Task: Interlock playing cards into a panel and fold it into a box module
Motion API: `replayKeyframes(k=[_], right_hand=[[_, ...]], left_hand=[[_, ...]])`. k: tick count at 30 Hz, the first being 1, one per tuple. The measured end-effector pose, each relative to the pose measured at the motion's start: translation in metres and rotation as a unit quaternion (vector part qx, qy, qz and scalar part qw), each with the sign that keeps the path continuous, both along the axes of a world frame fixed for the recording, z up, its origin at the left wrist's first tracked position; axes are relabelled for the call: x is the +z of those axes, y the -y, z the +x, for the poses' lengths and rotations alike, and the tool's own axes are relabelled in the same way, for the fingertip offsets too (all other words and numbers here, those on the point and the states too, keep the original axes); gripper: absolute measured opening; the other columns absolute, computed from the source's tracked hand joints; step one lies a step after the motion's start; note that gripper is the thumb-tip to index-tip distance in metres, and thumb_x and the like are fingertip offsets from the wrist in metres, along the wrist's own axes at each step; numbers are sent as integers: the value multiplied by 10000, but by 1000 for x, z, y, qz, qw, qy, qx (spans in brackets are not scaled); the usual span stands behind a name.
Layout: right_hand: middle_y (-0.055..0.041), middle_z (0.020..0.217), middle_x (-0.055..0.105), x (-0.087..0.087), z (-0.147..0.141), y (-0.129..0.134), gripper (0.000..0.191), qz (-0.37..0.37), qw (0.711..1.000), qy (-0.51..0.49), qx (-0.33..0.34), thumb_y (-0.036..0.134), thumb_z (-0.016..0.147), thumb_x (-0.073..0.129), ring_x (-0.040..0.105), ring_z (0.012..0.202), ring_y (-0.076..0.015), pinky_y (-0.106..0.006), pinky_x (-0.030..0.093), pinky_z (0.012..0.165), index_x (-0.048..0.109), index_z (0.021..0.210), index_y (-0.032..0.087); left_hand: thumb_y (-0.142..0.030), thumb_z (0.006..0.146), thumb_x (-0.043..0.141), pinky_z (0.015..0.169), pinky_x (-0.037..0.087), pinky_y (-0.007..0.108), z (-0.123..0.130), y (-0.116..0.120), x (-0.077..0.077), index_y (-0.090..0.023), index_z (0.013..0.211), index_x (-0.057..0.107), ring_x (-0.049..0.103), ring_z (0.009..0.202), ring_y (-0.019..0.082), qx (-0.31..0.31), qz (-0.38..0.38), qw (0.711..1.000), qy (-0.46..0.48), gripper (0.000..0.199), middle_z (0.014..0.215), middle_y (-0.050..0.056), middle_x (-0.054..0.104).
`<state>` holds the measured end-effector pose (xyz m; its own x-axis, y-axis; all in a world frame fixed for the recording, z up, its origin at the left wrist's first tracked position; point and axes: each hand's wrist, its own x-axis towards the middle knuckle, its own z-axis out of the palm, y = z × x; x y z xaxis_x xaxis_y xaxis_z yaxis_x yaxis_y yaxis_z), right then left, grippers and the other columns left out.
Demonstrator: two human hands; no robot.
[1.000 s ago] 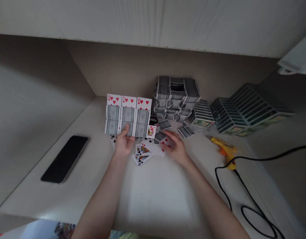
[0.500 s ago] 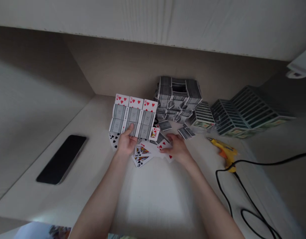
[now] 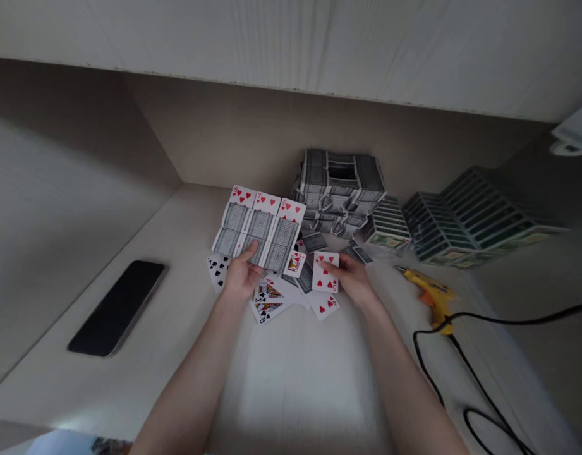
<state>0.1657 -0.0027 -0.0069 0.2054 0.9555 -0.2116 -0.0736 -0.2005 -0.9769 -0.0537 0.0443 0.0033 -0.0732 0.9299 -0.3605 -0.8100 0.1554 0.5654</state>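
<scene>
My left hand [image 3: 244,273] grips a panel of joined playing cards [image 3: 260,230], thumb on the grey patterned backs. Along its top edge show an eight, a seven and a six of hearts, and a jack [image 3: 296,263] sticks out at the lower right. Between the thumb and fingers of my right hand [image 3: 354,278] is a five of hearts [image 3: 325,273], face up. Beneath both hands lie loose cards, among them a king of clubs [image 3: 268,292], a four of hearts [image 3: 325,307] and a spotted black card [image 3: 218,270].
Behind stands a box built of cards [image 3: 340,183], with stacked card pieces [image 3: 388,222] and larger slatted blocks [image 3: 461,215] to its right. A yellow glue gun [image 3: 433,292] with a black cable [image 3: 522,316] lies right. A phone [image 3: 116,308] lies left. A shelf board [image 3: 291,50] hangs overhead.
My right hand has lifted the five of hearts off the loose cards, uncovering the four of hearts. The panel in my left hand has shifted slightly right and tilted.
</scene>
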Motion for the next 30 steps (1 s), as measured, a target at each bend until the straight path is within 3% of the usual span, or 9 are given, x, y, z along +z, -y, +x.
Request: replayKeyframes(k=[3, 8, 11, 15, 22, 30], right_hand=[[14, 629, 679, 1, 4, 0, 288, 18, 993, -117, -15, 331, 587, 785, 601, 478, -116, -239, 496, 480, 618, 765, 177], [-34, 845, 724, 1, 1, -5, 314, 26, 965, -258, 28, 255, 608, 787, 701, 789, -219, -362, 567, 756, 627, 868, 180], [-35, 850, 726, -1, -9, -8, 300, 27, 961, -273, 46, 283, 638, 770, 702, 799, -233, -383, 569, 762, 626, 885, 188], [-28, 852, 726, -3, -19, -8, 302, 34, 958, -279, 53, 311, 670, 749, 706, 747, -200, -330, 580, 712, 625, 922, 201], [-13, 805, 729, -4, -19, -10, 307, 38, 960, -278, 3, 306, 663, 754, 693, 651, -139, -230, 569, 627, 625, 924, 206], [-33, 762, 729, -1, -24, -9, 307, 30, 970, -238, 33, 347, 645, 755, 673, 571, -131, -226, 552, 556, 645, 872, 173]], left_hand=[[-17, 729, 614, 870, 526, 338, 0, 0, -1, -180, 986, 659, 658, 923, 171, -6, 5, 1000, -4, 308, 1014, 47, 704], [-20, 726, 621, 855, 535, 351, 1, 1, 1, -171, 994, 659, 669, 881, 174, -10, 2, 1000, -9, 310, 999, 53, 707], [-10, 716, 628, 857, 533, 341, 3, 2, 1, -179, 985, 661, 669, 885, 173, -9, -7, 1000, -15, 320, 980, 47, 711], [10, 707, 625, 889, 516, 346, 3, 2, 0, -196, 1004, 655, 658, 931, 173, -9, 12, 1000, -22, 362, 1012, 39, 704], [0, 716, 618, 890, 515, 358, 4, 2, -1, -213, 1030, 648, 649, 959, 179, -13, 11, 999, -33, 380, 1046, 36, 696], [-13, 725, 616, 867, 528, 354, 4, 2, 1, -181, 976, 666, 662, 916, 182, -11, 0, 999, -33, 306, 986, 49, 711]])
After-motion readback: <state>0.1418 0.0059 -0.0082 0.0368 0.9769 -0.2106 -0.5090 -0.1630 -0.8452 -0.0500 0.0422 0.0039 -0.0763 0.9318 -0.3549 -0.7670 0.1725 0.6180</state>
